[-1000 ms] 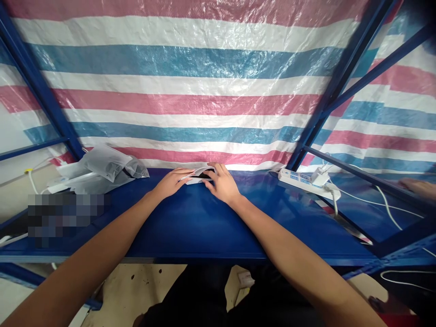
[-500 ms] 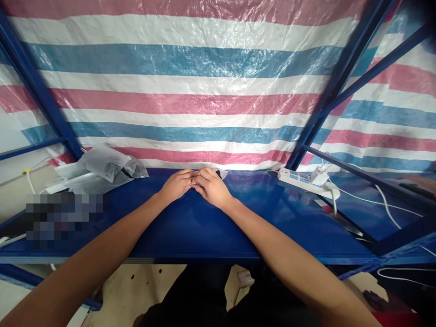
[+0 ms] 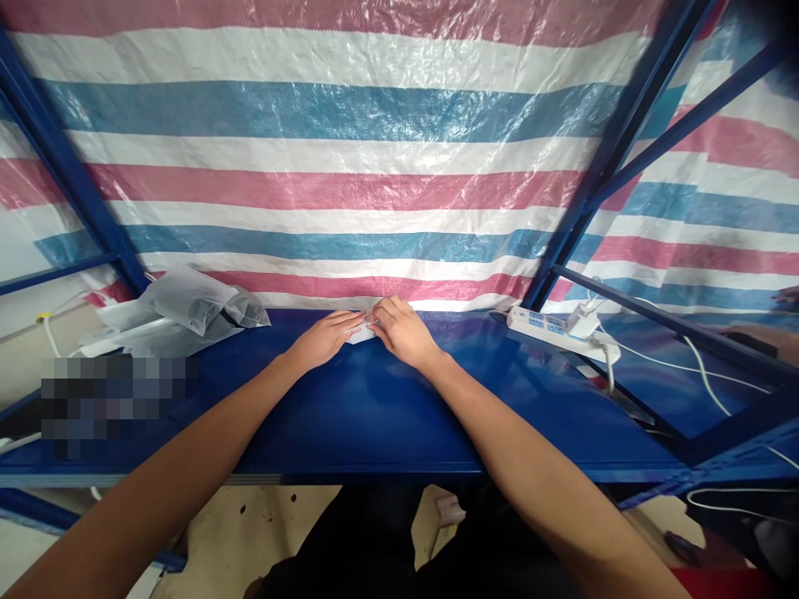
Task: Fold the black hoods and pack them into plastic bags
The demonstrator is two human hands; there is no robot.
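Observation:
Between my hands, at the back of the blue tabletop (image 3: 374, 416), lies a small whitish piece (image 3: 360, 335) that looks like thin film or paper; its exact kind is too small to tell. My left hand (image 3: 325, 337) has its fingers pressed together on the left side of the piece. On the other side my right hand (image 3: 401, 331) is closed, thumb and bent fingers pinching the piece's right edge. The fingers hide part of it. Both forearms reach across the tabletop from the front.
Crumpled translucent plastic bags (image 3: 191, 309) lie at the left, behind a blurred-out patch. At the right a white power strip (image 3: 558, 333) holds plugs and cables. Blue frame posts (image 3: 596, 187) stand at both sides before a striped tarp (image 3: 337, 150). Someone's hand shows at the right edge.
My hands have drawn slightly apart, the right one moving right, and more of the whitish piece shows between them. The clear piece with a dark spot beyond my right hand no longer shows.

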